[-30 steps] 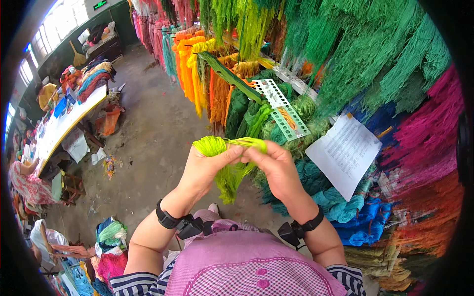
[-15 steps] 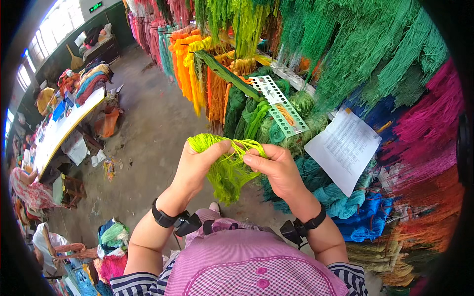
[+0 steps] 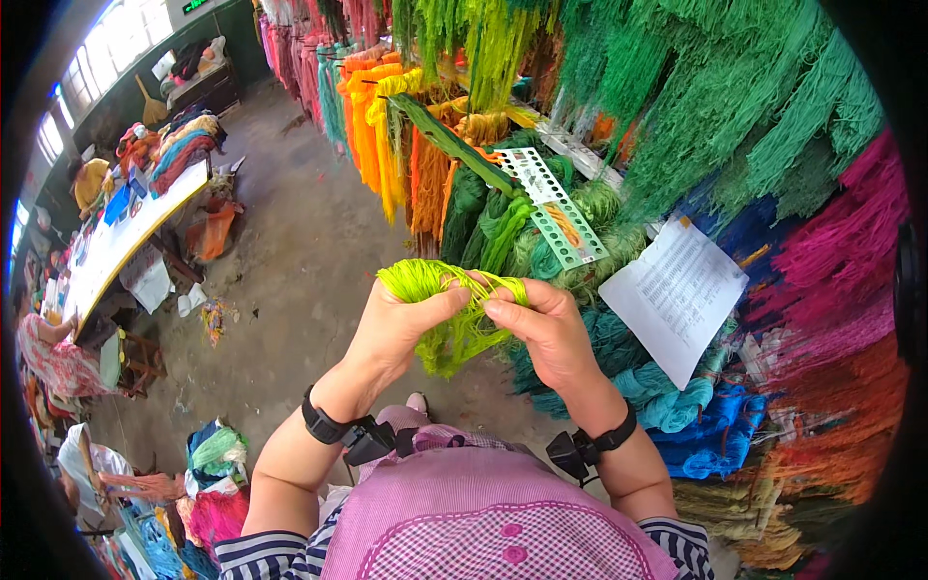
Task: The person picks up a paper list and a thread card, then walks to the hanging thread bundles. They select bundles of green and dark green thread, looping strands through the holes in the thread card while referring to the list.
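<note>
A lime-green yarn skein is stretched between my two hands in front of my body, its loose strands hanging below. My left hand is wrapped round the thicker bundle, thumb on top. With thumb and fingers, my right hand pinches the thinner strands at the skein's other end. Just beyond lies a white and green card with punched holes, resting on green skeins. A printed paper sheet lies to the right of my right hand.
Green skeins hang thickly at upper right, magenta ones below them. Orange yarn hangs ahead on pegs by a long green strip. Blue skeins lie at my right. Leftward stand a long white table and a person in yellow.
Both hands have shifted slightly to the right with the skein. Its hanging part looks shorter and more gathered toward my left hand.
</note>
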A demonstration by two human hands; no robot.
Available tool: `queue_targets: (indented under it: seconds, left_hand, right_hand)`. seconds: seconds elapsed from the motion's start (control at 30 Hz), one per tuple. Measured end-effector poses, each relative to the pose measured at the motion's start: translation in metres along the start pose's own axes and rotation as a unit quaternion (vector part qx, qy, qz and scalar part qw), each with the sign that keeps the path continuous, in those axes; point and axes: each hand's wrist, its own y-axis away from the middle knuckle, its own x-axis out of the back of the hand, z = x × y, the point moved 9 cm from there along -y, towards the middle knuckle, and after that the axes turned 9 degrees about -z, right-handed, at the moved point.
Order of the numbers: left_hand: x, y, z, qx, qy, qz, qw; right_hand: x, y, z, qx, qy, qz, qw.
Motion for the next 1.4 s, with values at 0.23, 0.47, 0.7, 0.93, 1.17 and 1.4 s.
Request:
queue_targets:
  seconds: [0.23,0.47,0.7,0.93,1.17,1.4]
  left_hand:
    - [0.002,-0.001,-0.013,0.048,0.136,0.018,0.989]
    - [-0.006,-0.002,-0.016,0.03,0.11,0.015,0.993]
    - [0.001,-0.001,-0.016,0.042,0.114,0.023,0.992]
    - [-0.017,-0.007,-0.028,0.06,0.093,-0.064,0.992]
    - [-0.01,-0.005,-0.021,0.043,0.027,-0.048,0.998]
    - [0.0,-0.003,-0.009,-0.013,-0.104,-0.014,0.994]
  right_hand:
    - [-0.003,-0.009,0.002,0.001,-0.14,-0.031,0.99]
    - [-0.014,-0.012,0.005,-0.007,0.01,-0.052,0.999]
    - [-0.014,-0.013,-0.003,0.01,-0.169,-0.032,0.985]
    - [-0.006,-0.012,0.014,-0.058,-0.009,-0.018,0.998]
    - [-0.002,-0.01,0.013,-0.042,-0.03,-0.009,0.999]
    - [-0.001,-0.008,0.006,-0.02,0.002,-0.011,1.0]
